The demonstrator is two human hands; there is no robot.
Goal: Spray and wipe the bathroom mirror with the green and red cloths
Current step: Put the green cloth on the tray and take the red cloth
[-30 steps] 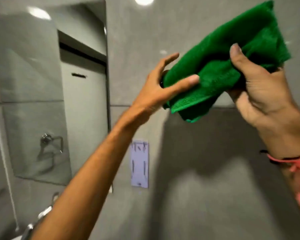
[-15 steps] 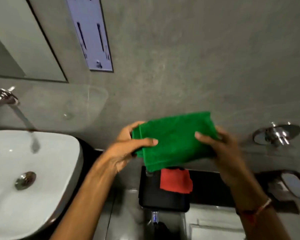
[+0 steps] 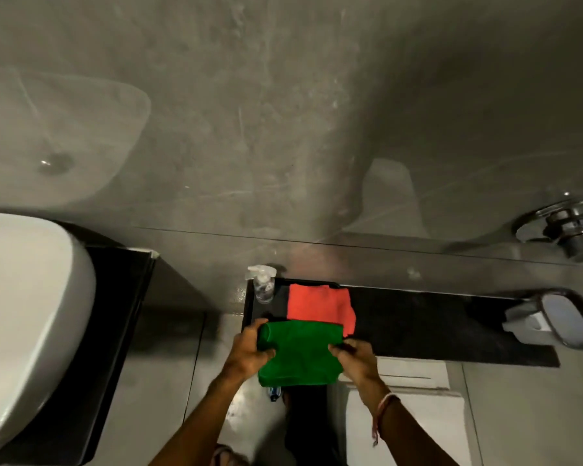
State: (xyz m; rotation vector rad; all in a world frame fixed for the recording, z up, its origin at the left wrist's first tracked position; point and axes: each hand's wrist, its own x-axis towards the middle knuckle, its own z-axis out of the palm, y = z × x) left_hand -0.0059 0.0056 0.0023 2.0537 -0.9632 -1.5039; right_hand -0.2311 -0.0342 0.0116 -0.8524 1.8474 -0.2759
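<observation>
A folded green cloth [image 3: 300,353] is held low over the front edge of a black ledge [image 3: 435,321]. My left hand [image 3: 249,348] grips its left side and my right hand [image 3: 354,356] grips its right side. Just behind it, a folded red cloth [image 3: 318,306] lies flat on the ledge, its near edge hidden by the green cloth. A small clear spray bottle [image 3: 264,284] stands at the ledge's back left corner. The mirror is out of view.
A white basin [image 3: 31,324] on a black counter fills the left. A chrome wall fitting [image 3: 566,227] and a dark-rimmed dish [image 3: 562,319] sit at the right. White toilet tank [image 3: 414,381] lies below the ledge. The grey wall is close ahead.
The view dropped from the mirror to the ledge. Both hands brought the green cloth down from head height and folded it, now holding it just in front of the red cloth.
</observation>
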